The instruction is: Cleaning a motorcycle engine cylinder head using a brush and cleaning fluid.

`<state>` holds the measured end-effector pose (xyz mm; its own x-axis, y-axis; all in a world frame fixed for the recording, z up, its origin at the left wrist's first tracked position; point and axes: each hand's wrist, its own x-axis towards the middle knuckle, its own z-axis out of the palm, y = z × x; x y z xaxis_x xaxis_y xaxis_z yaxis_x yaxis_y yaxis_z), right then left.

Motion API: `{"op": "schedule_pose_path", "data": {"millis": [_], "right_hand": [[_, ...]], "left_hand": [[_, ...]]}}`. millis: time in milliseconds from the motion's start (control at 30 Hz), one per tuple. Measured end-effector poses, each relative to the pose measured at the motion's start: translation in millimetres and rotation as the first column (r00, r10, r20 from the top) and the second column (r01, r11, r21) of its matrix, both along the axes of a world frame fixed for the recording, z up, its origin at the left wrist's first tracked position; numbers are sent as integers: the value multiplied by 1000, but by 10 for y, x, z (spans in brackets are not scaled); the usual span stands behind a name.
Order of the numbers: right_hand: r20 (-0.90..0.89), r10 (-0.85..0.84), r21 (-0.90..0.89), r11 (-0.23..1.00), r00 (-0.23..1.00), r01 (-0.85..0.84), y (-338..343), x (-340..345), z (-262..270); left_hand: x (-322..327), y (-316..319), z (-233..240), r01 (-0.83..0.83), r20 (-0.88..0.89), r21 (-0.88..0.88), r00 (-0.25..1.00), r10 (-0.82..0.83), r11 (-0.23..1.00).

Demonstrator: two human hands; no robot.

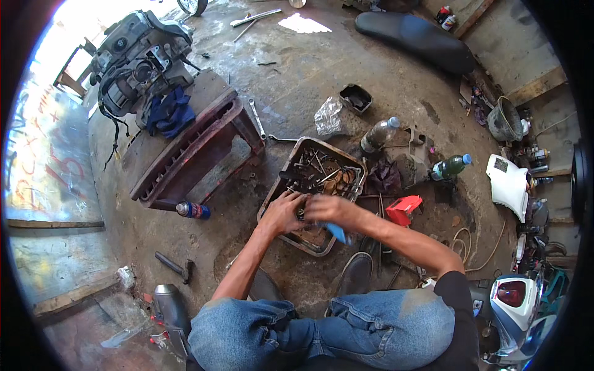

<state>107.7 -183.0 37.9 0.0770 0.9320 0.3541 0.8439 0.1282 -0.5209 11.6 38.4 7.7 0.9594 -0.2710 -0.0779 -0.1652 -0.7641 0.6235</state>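
Note:
Both hands meet over a rectangular metal tray (320,251) full of loose, greasy metal parts. My left hand (283,212) curls around a small dark metal part (300,214), mostly hidden by the fingers. Against that part is my right hand (332,211), blurred by motion and with its fingers closed. A flat blue item (338,233) sticks out from under the right hand; blur leaves unclear whether it is cloth or a tool. Farther inside the tray lie rods, dark fittings and a looped gasket-like piece (357,178).
An engine (139,65) rests left on a stand beside a dark red plastic stool (195,157). Around the tray are a spray can (192,210), hammer (174,267), combination wrench (256,118), two bottles (378,135) and a red box (403,210). A motorcycle seat (413,39) lies beyond.

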Motion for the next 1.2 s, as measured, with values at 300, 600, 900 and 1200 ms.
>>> {"op": "schedule_pose_path", "data": {"millis": [300,600,900,1200], "right_hand": [[-2,-34,-35,999,999,34,-112,-182,-32],[-143,-377,4,925,915,381,-180,-415,5],[-197,-452,11,886,870,463,-201,-518,61],[-184,-448,11,889,875,458,-172,-588,-78]], "left_hand": [[-32,-43,-72,-1,21,-23,1000,1,1000],[-51,-131,36,-99,-46,-5,994,99,995],[-114,-100,105,-154,-94,-8,984,152,988],[-107,-83,183,-109,-90,-62,991,103,992]]}}
